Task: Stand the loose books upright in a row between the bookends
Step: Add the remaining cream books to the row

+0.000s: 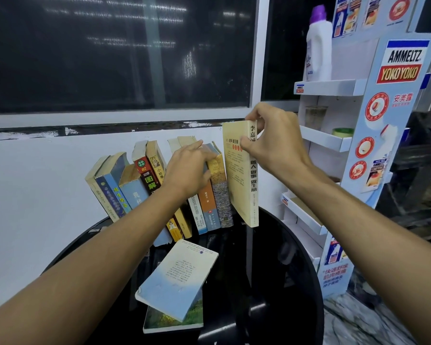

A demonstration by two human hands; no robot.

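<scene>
Two loose books are lying flat at lower centre of the frame: a pale blue paperback (177, 277) is resting askew on a green-covered book (174, 326), both on the black round table (284, 270). Your right hand (271, 143) is pinching the cream paperback (241, 185) at the top of its spine, fingers and thumb curled on it, holding it upright at the right end of the row of books (135, 185), centre frame. Can't tell if its bottom edge is touching the table. Your left hand (189, 170) is pressing straight-fingered against the leaning row, gripping nothing. Bookends aren't showing. Paperbacks are looking light, bendy and worn, with covers probably slick. That top pinch is likely letting the cream one swing, so a mid-spine grip is looking safer. Row is tilting left and probably toppling if unbraced.
</scene>
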